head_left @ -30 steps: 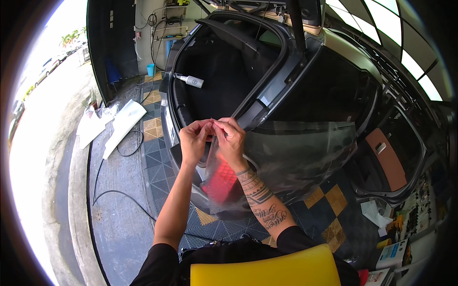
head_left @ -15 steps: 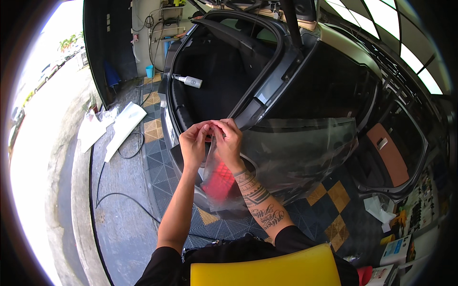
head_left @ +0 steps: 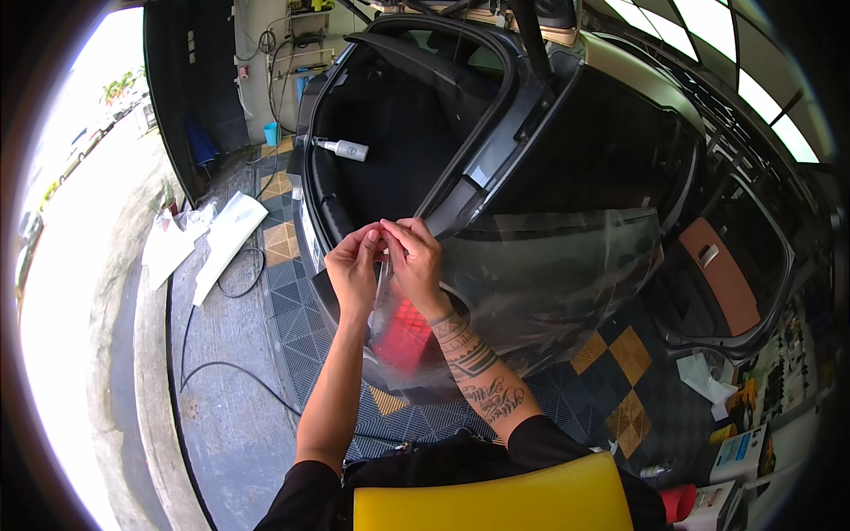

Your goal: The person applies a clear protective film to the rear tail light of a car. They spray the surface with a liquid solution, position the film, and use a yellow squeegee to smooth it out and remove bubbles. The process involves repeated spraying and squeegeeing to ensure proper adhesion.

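Note:
A sheet of clear film (head_left: 567, 265) lies over the car's rear side panel and hangs across the red tail light (head_left: 405, 338). Its upper left edge rises to my fingertips beside the open boot (head_left: 390, 124). My left hand (head_left: 352, 273) is closed, thumb and fingers pinching that edge. Right against it, my right hand (head_left: 418, 265) pinches the film too, its fingertips touching those of the left. What lies exactly between the fingertips is too small to make out. A spray bottle (head_left: 345, 150) rests on the boot's left edge.
White sheets (head_left: 228, 237) lie on the floor at the left, near a black hose (head_left: 221, 364). An open car door (head_left: 722, 274) stands out at the right. Boxes (head_left: 742, 453) and a red container (head_left: 679, 502) are at the lower right. Something yellow (head_left: 491, 496) sits close below me.
The whole view has shifted slightly. Both hands keep their pinch at the film's edge, with the fingers only a little rearranged.

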The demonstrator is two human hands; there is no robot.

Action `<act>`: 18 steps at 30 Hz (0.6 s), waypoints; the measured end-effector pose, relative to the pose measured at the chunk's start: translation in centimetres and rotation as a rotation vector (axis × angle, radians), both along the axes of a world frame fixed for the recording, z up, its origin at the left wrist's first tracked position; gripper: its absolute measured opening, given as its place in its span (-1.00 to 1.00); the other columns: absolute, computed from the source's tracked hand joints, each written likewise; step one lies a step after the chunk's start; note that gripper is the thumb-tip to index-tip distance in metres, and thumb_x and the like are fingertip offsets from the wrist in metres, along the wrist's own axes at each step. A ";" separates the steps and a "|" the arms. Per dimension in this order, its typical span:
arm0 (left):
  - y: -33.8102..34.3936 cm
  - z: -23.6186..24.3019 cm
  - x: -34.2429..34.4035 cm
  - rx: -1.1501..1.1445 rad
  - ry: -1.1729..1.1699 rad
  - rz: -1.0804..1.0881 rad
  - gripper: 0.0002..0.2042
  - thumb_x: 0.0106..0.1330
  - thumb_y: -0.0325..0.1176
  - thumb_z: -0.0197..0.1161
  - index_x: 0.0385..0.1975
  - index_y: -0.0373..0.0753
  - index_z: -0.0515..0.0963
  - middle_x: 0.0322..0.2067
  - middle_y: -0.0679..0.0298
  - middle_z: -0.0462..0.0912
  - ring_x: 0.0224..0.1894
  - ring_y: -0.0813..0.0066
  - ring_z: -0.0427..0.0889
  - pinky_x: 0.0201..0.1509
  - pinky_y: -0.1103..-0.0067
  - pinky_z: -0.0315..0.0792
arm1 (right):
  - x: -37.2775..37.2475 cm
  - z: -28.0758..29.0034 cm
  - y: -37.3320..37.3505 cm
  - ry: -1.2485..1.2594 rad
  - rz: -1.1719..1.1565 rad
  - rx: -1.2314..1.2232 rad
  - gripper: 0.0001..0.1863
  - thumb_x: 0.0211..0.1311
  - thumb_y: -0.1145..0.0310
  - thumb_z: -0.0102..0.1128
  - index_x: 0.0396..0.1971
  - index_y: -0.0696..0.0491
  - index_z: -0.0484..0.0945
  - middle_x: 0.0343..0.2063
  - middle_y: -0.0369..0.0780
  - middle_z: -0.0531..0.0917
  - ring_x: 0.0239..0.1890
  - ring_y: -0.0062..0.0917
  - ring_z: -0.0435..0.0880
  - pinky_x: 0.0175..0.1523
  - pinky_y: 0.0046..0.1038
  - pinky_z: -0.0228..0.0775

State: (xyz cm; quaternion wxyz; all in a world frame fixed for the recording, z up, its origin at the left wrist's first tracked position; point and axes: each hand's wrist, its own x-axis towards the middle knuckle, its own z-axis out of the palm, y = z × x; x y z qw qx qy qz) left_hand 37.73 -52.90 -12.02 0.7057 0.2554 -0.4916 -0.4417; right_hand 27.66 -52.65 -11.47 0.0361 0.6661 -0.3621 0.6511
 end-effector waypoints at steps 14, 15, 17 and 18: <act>0.5 -0.3 -0.2 0.042 0.126 -0.026 -0.76 0.37 -0.39 0.15 -0.15 -0.46 0.58 -0.36 0.21 0.67 -0.38 0.62 0.60 -0.32 0.68 0.52 | -0.4 0.1 -0.1 0.101 -0.012 -0.112 -0.77 0.07 0.63 0.22 -0.22 0.17 0.62 -0.42 -0.18 0.54 -0.41 -0.39 0.59 -0.34 -0.44 0.47; 0.6 -0.3 0.0 0.031 0.123 -0.030 -0.76 0.37 -0.40 0.15 -0.15 -0.46 0.58 -0.36 0.21 0.67 -0.37 0.62 0.60 -0.31 0.68 0.52 | -0.2 0.4 0.1 0.081 -0.001 -0.094 -0.77 0.07 0.63 0.21 -0.22 0.17 0.62 -0.41 -0.18 0.55 -0.41 -0.39 0.60 -0.34 -0.44 0.47; 0.6 -0.1 0.3 0.008 0.117 -0.039 -0.77 0.37 -0.41 0.14 -0.14 -0.46 0.58 -0.35 0.21 0.67 -0.35 0.62 0.60 -0.29 0.68 0.53 | 0.3 1.1 0.6 0.041 0.021 -0.060 -0.76 0.07 0.64 0.21 -0.21 0.17 0.62 -0.41 -0.18 0.56 -0.40 -0.40 0.60 -0.34 -0.45 0.47; 0.5 -0.2 0.4 -0.007 0.089 -0.050 -0.77 0.37 -0.42 0.14 -0.14 -0.46 0.58 -0.35 0.22 0.67 -0.35 0.62 0.60 -0.28 0.68 0.53 | 0.1 1.2 0.7 0.054 0.030 -0.045 -0.76 0.07 0.64 0.21 -0.21 0.17 0.62 -0.40 -0.18 0.57 -0.40 -0.40 0.61 -0.33 -0.45 0.47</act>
